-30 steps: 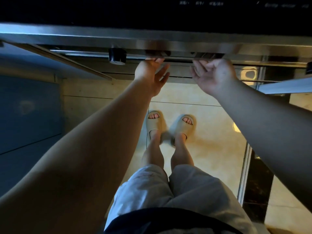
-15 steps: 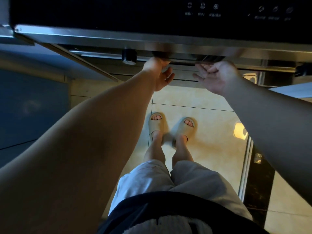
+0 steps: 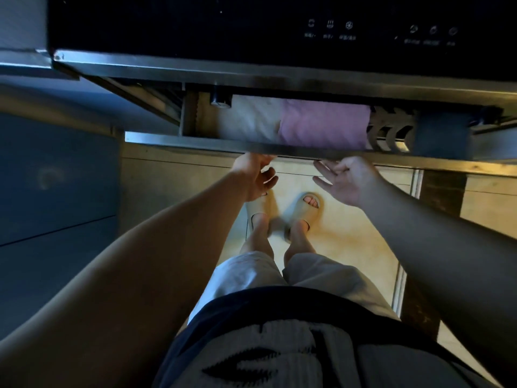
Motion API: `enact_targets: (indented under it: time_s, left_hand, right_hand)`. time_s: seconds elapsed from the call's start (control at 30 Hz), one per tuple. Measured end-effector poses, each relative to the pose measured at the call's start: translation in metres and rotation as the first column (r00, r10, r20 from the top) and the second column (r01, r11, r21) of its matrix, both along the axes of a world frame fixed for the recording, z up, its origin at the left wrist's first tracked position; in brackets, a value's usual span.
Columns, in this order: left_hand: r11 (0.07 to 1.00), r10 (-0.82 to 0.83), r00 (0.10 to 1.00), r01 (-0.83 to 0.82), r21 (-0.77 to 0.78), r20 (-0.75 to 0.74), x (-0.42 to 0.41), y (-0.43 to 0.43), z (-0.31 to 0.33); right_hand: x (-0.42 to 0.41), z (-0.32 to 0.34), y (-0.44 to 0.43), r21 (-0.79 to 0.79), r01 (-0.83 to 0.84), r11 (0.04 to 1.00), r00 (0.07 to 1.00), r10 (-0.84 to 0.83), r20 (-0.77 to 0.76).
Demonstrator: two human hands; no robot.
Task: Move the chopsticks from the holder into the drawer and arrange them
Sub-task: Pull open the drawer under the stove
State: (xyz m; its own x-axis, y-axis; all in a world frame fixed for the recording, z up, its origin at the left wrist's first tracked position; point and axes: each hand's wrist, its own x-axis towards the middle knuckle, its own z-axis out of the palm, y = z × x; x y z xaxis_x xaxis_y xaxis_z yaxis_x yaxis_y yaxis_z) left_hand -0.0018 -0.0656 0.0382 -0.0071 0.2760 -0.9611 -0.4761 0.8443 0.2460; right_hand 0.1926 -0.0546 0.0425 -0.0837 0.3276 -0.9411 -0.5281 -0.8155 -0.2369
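Head view looks down past the person's own body to a drawer that stands partly open across the middle of the frame, under a black control panel with faint touch icons at upper right; the drawer's metal front edge runs from left of centre to the right border. Inside it a white cloth lies left of centre and a pink cloth just beside it at centre; to their right sit a slotted rack and a dark block.

The left hand reaches up to the underside of the front edge at centre; its fingertips are hidden behind the metal, the thumb hangs free below, so I cannot tell whether it grips the edge. The right hand is just right of it, palm up, fingers spread and straight, their tips close under the same edge, holding nothing.

Below the hands, pale slippers stand on a light tiled floor; light shorts fill the lower centre.
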Motion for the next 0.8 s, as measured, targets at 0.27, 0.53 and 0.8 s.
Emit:
enact_targets:
  time_s: [0.27, 0.53, 0.8]
  left_hand:
    - [0.993, 0.027, 0.999, -0.026, -0.114, 0.016, 0.003, -0.064, 0.009]
    - [0.981, 0.059, 0.997, -0.048, -0.19, 0.049, 0.002, -0.094, 0.02]
    - [0.964, 0.044, 0.996, -0.022, -0.263, 0.078, -0.003, -0.12, 0.028]
  right_hand:
    - [0.003, 0.009, -0.059, -0.178, -0.054, 0.983, 0.998, 0.056, 0.007]
    - [0.001, 0.015, -0.085, -0.309, -0.012, 0.951, 0.999, 0.025, 0.036]
    - [0.007, 0.01, -0.12, -0.224, -0.241, 0.944, 0.964, 0.259, 0.053]
